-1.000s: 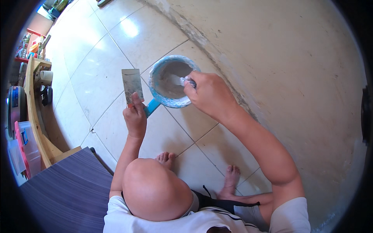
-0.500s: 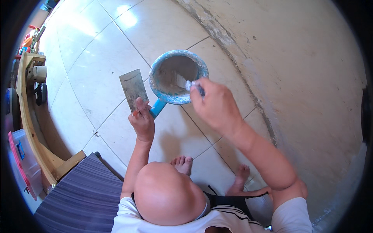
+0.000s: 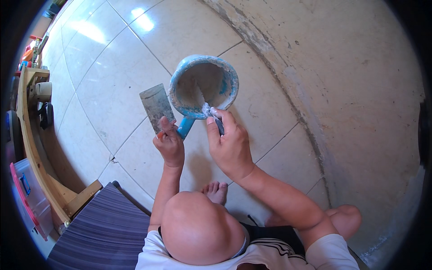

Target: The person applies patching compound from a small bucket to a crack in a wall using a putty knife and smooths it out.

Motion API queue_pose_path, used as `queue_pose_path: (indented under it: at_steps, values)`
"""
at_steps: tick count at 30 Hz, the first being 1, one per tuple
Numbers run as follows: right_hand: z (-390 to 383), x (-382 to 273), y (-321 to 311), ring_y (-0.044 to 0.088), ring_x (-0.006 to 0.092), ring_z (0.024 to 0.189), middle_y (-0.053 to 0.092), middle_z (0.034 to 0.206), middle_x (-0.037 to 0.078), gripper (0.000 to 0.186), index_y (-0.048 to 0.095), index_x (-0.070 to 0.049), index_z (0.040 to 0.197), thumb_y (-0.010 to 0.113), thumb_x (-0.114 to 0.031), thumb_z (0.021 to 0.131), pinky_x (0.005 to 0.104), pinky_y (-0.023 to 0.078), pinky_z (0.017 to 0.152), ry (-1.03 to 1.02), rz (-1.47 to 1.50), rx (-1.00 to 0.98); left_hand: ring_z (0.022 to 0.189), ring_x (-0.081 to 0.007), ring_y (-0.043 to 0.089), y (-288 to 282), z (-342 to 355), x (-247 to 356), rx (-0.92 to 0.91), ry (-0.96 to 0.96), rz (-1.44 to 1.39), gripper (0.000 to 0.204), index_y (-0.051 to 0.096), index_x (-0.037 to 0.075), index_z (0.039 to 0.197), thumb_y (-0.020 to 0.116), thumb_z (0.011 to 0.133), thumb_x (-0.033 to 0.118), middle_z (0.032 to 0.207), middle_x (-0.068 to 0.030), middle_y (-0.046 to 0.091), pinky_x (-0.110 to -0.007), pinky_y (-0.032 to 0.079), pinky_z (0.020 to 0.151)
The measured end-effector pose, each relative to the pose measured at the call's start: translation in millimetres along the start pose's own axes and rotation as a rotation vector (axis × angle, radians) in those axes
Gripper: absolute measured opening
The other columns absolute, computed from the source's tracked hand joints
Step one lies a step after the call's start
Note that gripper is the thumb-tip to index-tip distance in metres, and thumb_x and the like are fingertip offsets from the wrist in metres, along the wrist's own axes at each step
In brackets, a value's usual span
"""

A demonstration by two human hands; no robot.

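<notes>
"What are you holding out there in front of you?"

"A blue dipper [image 3: 235, 83], crusted round the rim, up over the tiled floor [image 3: 103, 85] with its mouth tipped towards me. There's greyish paste [image 3: 186, 92] smeared inside."

"And what's in it?"

"The blade of my small scraper [image 3: 200, 96], angled down against the inside. My right hand [image 3: 231, 150] is closed on its dark handle, thumb and fingers pinching near the whitened neck, just by the near rim."

"Your other hand?"

"My left hand [image 3: 170, 146] is closed too. It has the dipper's handle [image 3: 185, 127] and the base of a wide metal blade [image 3: 157, 105] together, thumb across the blade. I can't see how the fingers wrap underneath. That blade sticks up just left of the dipper, stained grey."

"What's around you?"

"My bare foot [image 3: 216, 192] on the tiles below, my knee [image 3: 198, 225] nearer. A scuffed tan wall [image 3: 360, 90] to my right. Off to my left, a wooden frame [image 3: 29, 130] and a clear box [image 3: 33, 198] with a pink edge."
</notes>
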State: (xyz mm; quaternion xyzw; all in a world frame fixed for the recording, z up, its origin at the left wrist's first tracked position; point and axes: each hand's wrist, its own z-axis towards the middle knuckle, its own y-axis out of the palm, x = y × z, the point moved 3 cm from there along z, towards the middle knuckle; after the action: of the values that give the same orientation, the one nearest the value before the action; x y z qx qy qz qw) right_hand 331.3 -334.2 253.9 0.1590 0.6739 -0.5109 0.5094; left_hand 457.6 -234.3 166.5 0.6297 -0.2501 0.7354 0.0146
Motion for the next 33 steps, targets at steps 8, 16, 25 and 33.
queue_pose_path:
  at_steps: [8, 16, 25, 33]
  values:
    - [-1.3, -7.2, 9.3, 0.066, 0.0446, 0.086, 0.066, 0.092, 0.028, 0.024, 0.057, 0.005, 0.11, 0.057, -0.015, 0.096, 0.0475, 0.052, 0.074, 0.021, 0.118, 0.039, 0.05, -0.0126, 0.052, -2.0, 0.7, -4.1, -0.029, 0.044, 0.032, 0.055, 0.063, -0.007, 0.071, 0.048, 0.105, 0.033, 0.053, -0.0094, 0.057, -0.032, 0.044, 0.051]
    - [-5.5, 1.9, 1.0, 0.067, 0.0426, 0.082, 0.067, 0.092, 0.028, 0.026, 0.06, 0.005, 0.111, 0.059, -0.015, 0.095, 0.0434, 0.053, 0.072, 0.057, 0.157, 0.042, 0.048, -0.0146, 0.052, -2.4, 3.0, -0.6, -0.033, 0.071, 0.086, 0.055, 0.065, -0.009, 0.075, 0.047, 0.105, 0.034, 0.052, -0.0118, 0.057, -0.035, 0.043, 0.05]
    - [-15.2, 32.5, -16.6, 0.055, 0.0068, 0.058, 0.064, 0.078, 0.005, 0.025, 0.06, 0.001, 0.118, 0.055, -0.017, 0.1, 0.0212, 0.04, 0.05, 0.511, 0.727, -0.024, 0.049, -0.0255, 0.059, -3.5, 12.5, -2.2, -0.081, 0.08, 0.18, 0.059, 0.063, -0.011, 0.072, 0.046, 0.106, 0.034, 0.058, -0.0187, 0.062, -0.041, 0.045, 0.053]
    - [-28.8, 42.1, -55.7, 0.059, 0.0102, 0.066, 0.067, 0.09, 0.01, 0.032, 0.052, 0.002, 0.125, 0.047, -0.02, 0.102, 0.0207, 0.039, 0.048, 0.687, 1.018, -0.168, 0.047, -0.0221, 0.053, 0.2, 19.3, -16.4, -0.08, 0.03, 0.195, 0.062, 0.065, -0.01, 0.073, 0.046, 0.105, 0.039, 0.053, -0.0151, 0.055, -0.039, 0.043, 0.051]
